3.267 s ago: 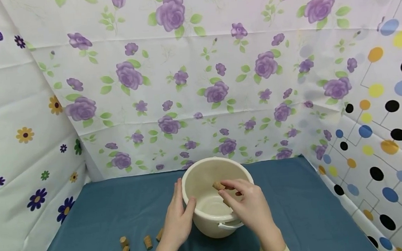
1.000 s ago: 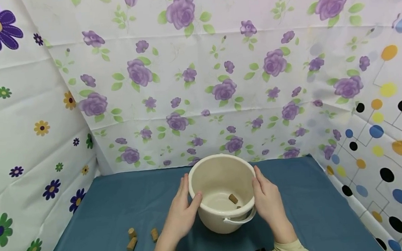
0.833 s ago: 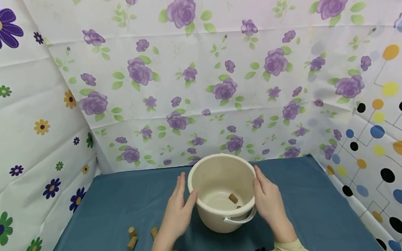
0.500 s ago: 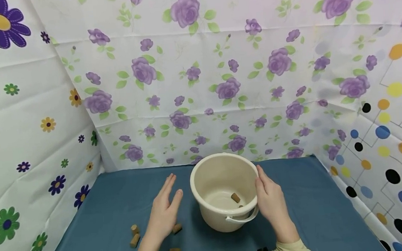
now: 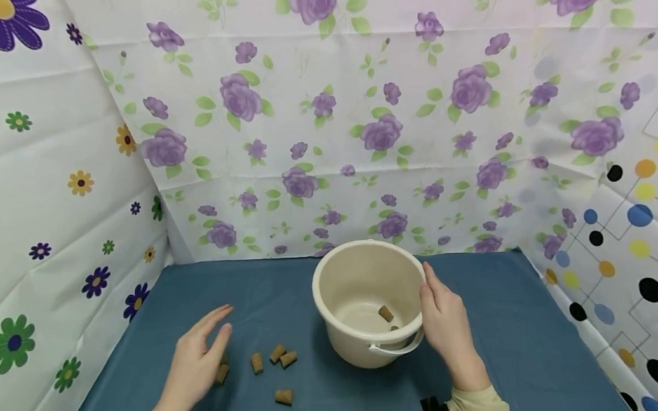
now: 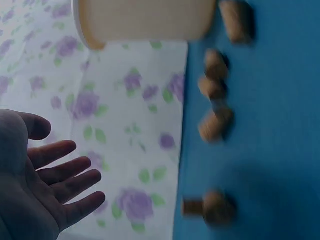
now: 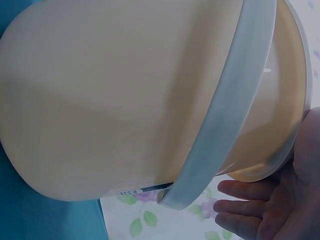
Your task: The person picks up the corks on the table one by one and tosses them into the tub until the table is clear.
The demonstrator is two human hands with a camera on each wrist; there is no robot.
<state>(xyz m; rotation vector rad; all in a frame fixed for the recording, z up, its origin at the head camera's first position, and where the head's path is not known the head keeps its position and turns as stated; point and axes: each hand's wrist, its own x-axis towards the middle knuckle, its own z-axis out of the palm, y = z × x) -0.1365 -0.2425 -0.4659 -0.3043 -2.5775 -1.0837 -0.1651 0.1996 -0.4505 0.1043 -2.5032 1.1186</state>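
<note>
The left hand (image 5: 193,361) hovers with its fingers spread, pinching nothing; 2 brown, tapered cork stoppers (image 5: 222,373) lie just beside it, partly hidden; 4 loose corks (image 5: 256,363) lie between it and the cream, round plastic bucket (image 5: 350,349), 2 of them touching or nearly so; a light pinch across 1 cork's sides looks safest, since a clumsy touch could roll its neighbour; the right hand (image 5: 448,321) rests straight-fingered against the bucket's rim, a sound way to steady it, best kept gentle to avoid tipping; inside, 2 corks (image 5: 385,313) show; outside, a pale, curved plastic handle (image 5: 405,351) hangs near the right hand; dark blue fabric (image 5: 505,346) spreads beneath.
</note>
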